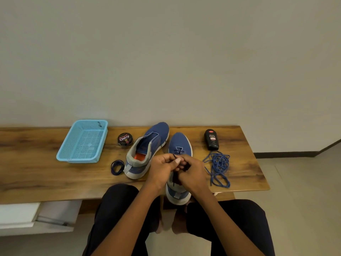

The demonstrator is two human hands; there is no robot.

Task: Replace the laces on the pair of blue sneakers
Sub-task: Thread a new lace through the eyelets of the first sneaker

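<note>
Blue mesh sneakers (180, 145) on wooden bench; both hands, left hand (162, 168) and right hand (191, 174), pinch dark lace (174, 156). Round tin (125, 139) and black bottle (211, 139) read "Cherry". Light-blue plastic basket (83, 141) holds nothing.

Soft, even indoor light fills the scene, moderately bright, with no single strong source evident. The wall (166, 52) shades gently darker toward the upper corners. Shadows are faint: a thin one under the basket (83, 141) and beside the shoes. A mild sheen lies on the worktop (36, 172) near its front edge. The wide lens bows the worktop's far edge and stretches the picture's margins. Detail is slightly soft throughout, and the hands (177, 167) look a little smeared.
</note>
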